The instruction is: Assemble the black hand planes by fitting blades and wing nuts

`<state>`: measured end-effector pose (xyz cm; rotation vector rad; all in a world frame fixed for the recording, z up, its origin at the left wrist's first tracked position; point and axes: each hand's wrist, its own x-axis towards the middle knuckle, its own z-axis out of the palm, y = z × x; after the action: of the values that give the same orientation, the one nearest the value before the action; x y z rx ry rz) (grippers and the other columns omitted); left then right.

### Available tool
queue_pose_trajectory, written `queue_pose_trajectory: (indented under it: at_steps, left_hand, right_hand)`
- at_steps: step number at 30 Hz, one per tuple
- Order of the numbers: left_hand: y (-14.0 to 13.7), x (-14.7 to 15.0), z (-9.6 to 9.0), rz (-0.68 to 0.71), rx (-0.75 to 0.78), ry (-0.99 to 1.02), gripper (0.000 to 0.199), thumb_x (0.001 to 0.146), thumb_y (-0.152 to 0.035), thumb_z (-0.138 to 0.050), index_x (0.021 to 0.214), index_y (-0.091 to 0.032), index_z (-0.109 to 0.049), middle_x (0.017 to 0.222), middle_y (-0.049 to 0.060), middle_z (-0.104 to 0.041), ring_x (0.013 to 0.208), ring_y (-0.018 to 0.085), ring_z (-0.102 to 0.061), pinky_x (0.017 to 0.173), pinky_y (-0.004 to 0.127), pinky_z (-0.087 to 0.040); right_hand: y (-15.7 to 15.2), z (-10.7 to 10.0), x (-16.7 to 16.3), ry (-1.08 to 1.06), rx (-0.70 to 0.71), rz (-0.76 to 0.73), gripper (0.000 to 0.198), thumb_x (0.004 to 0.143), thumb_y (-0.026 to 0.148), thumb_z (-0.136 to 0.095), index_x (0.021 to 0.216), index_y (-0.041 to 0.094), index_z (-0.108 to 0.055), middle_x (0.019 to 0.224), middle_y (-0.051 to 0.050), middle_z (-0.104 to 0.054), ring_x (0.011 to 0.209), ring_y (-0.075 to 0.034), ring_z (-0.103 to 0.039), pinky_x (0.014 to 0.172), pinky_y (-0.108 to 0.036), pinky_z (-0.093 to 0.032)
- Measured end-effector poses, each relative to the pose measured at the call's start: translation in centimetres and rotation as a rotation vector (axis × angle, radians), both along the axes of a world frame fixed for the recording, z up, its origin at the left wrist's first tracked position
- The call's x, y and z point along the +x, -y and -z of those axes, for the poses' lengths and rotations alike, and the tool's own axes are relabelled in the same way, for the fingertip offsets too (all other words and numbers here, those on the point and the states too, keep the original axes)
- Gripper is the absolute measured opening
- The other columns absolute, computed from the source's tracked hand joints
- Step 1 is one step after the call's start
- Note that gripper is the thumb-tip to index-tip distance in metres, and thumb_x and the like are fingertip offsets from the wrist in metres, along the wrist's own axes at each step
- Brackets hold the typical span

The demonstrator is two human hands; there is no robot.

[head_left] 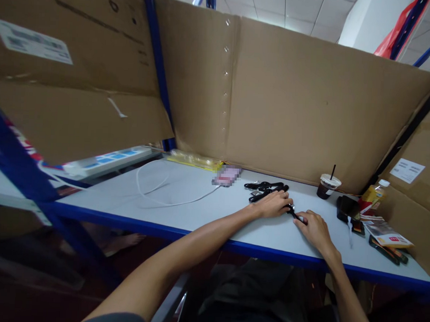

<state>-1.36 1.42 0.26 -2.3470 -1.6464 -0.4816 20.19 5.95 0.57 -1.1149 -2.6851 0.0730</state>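
Observation:
On the grey-white tabletop, my left hand [274, 204] rests palm down, its fingers curled over one end of a short black cable [296, 216]. A small shiny part shows beside those fingertips. My right hand [314, 229] pinches the other end of this cable between thumb and fingers, closer to the table's front edge. Just behind my left hand lie several bundled black cables [265, 186], partly covered by it. A phone [227, 176], blurred out, lies further left with a white charging cable [173, 205] running from it.
Cardboard panels [303, 103] wall the table [205, 217] at the back and sides. To the right stand an iced drink cup [328, 186] with a straw, a yellow bottle [374, 195], a black box [346, 207] and packets [388, 232]. A power strip [111, 160] is at left.

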Motion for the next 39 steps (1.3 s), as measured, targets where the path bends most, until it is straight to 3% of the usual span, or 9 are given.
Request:
queue_pose_trajectory:
  at_steps: [8,15,21,28,30,35,39]
  left_hand:
    - [-0.1,-0.4,-0.1,-0.084,-0.028,-0.092,0.02,0.101,-0.035,-0.055,0.105,-0.017,-0.064,0.106,0.01,-0.067,0.099,0.023,-0.065,0.082,0.031,-0.048]
    - [-0.2,-0.6,-0.3,-0.076,-0.004,-0.246,0.026,0.102,-0.039,-0.052,0.108,-0.019,-0.067,0.098,0.013,-0.071,0.099,0.027,-0.067,0.073,0.03,-0.048]
    - [0.2,-0.8,-0.8,-0.089,-0.063,-0.199,0.036,0.102,-0.047,-0.049,0.1,-0.018,-0.071,0.089,0.013,-0.074,0.089,0.027,-0.071,0.071,0.031,-0.05]
    - [0.6,0.4,-0.6,-0.194,-0.111,-0.042,0.041,0.101,-0.036,-0.046,0.083,-0.012,-0.075,0.084,0.019,-0.074,0.081,0.03,-0.073,0.075,0.038,-0.052]
    - [0.5,0.8,-0.5,-0.242,-0.116,-0.012,0.038,0.099,-0.033,-0.046,0.085,-0.013,-0.075,0.085,0.018,-0.074,0.083,0.03,-0.073,0.077,0.038,-0.052]
    - [0.7,1.0,-0.8,-0.313,-0.083,0.018,0.03,0.093,-0.027,-0.05,0.114,-0.016,-0.068,0.09,0.014,-0.075,0.083,0.031,-0.073,0.073,0.038,-0.053]
    - [1.2,0.6,-1.1,-0.215,-0.098,-0.048,0.025,0.093,-0.027,-0.049,0.101,-0.016,-0.07,0.086,0.014,-0.074,0.08,0.031,-0.072,0.072,0.038,-0.052]
  right_hand:
    - [0.0,0.7,-0.4,-0.039,0.041,-0.074,0.029,0.099,0.037,-0.055,0.12,0.034,-0.074,0.1,-0.002,-0.068,0.086,-0.017,-0.064,0.073,-0.025,-0.039]
    - [0.2,0.9,-0.8,-0.073,0.029,-0.049,0.021,0.097,0.037,-0.057,0.105,0.026,-0.072,0.097,-0.002,-0.068,0.083,-0.017,-0.061,0.069,-0.026,-0.035]
    - [0.1,1.1,-0.8,-0.09,0.053,-0.008,0.016,0.095,0.038,-0.059,0.095,0.022,-0.063,0.1,-0.003,-0.067,0.084,-0.018,-0.06,0.067,-0.028,-0.03]
    - [0.1,1.3,-1.0,-0.091,0.047,-0.019,0.018,0.094,0.038,-0.061,0.087,0.022,-0.059,0.095,-0.001,-0.065,0.08,-0.016,-0.057,0.064,-0.027,-0.027]
    - [0.2,1.3,-1.0,-0.095,0.048,-0.021,0.018,0.094,0.038,-0.061,0.086,0.022,-0.058,0.094,-0.001,-0.065,0.079,-0.016,-0.057,0.064,-0.027,-0.026]
    - [0.5,1.1,-1.1,-0.095,0.046,-0.009,0.018,0.094,0.037,-0.062,0.085,0.022,-0.057,0.092,0.0,-0.065,0.077,-0.015,-0.056,0.064,-0.027,-0.025]
    - [0.5,1.1,-1.1,-0.086,0.056,-0.013,0.018,0.095,0.037,-0.061,0.087,0.022,-0.057,0.094,-0.001,-0.066,0.08,-0.016,-0.058,0.064,-0.027,-0.026]
